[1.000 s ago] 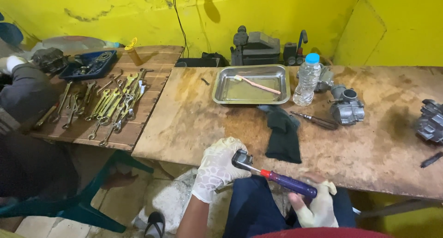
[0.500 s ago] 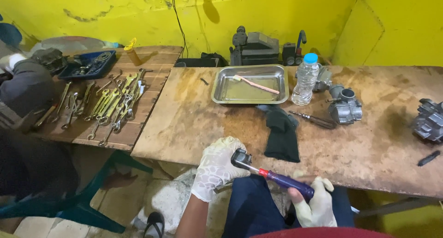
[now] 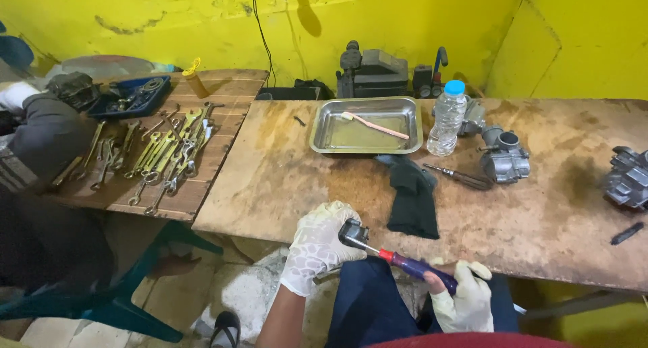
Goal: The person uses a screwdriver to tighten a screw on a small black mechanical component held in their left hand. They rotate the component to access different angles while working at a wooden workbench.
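Screwdriver [image 3: 405, 263], red-blue handle, tip in small metal part [image 3: 352, 232]

steel tray [image 3: 324, 143] with toothbrush [image 3: 375, 124] | water bottle [image 3: 447, 118] | black cloth [image 3: 412, 196] | carburettor [image 3: 504, 157] | wrenches [image 3: 162, 155] on side bench [image 3: 202, 186]

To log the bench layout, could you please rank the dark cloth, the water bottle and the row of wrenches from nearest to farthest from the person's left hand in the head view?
From the left hand:
1. Dark cloth, just up and right on the table.
2. Water bottle, farther back, right of the metal tray.
3. Row of wrenches, far left on the slatted bench.
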